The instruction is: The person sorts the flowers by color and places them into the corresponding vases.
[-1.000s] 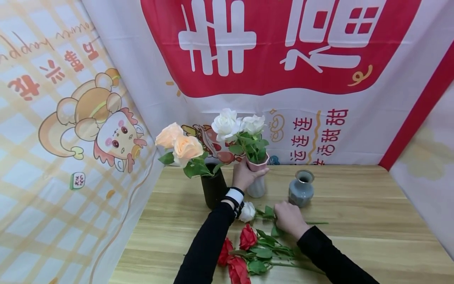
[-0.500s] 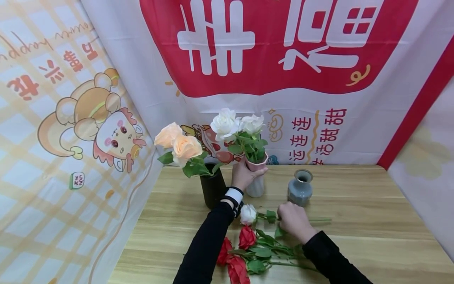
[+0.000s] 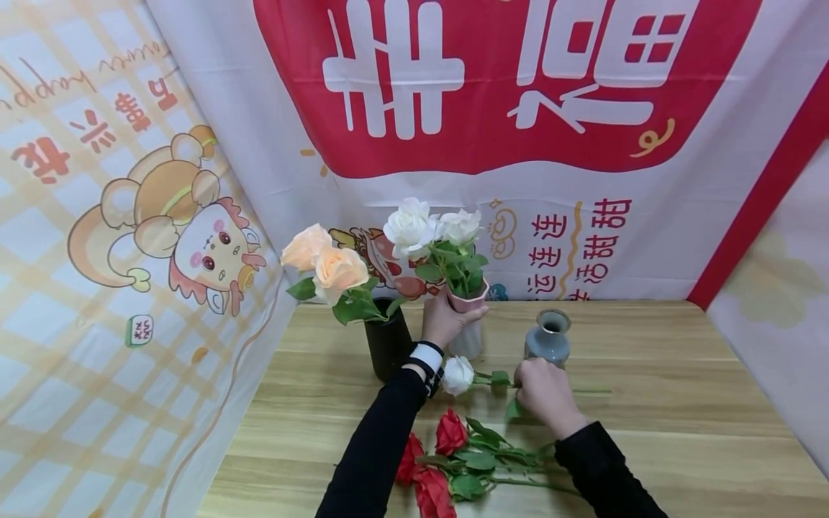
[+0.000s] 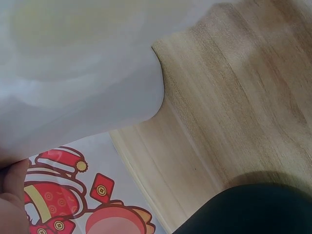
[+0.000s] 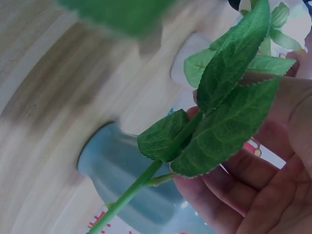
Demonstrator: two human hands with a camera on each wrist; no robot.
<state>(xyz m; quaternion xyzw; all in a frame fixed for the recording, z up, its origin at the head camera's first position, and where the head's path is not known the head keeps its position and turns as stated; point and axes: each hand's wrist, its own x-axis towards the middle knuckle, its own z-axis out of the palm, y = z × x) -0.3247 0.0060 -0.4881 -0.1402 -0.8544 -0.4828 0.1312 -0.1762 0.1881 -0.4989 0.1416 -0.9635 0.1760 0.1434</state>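
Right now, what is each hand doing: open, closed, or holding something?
Left hand: grip closed round the white vase with white roses.
Right hand: grip closed on the stem of the single white rose.

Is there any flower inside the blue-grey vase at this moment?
No, the blue-grey vase stands with its mouth bare; the right hand holds the white rose beside it.

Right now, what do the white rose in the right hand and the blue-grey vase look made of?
White rose: likely artificial, fabric petals and plastic stem; the leaves look stiff and evenly veined in the right wrist view. Blue-grey vase: probably glazed ceramic, smooth with a soft sheen. The right hand holds the stem.
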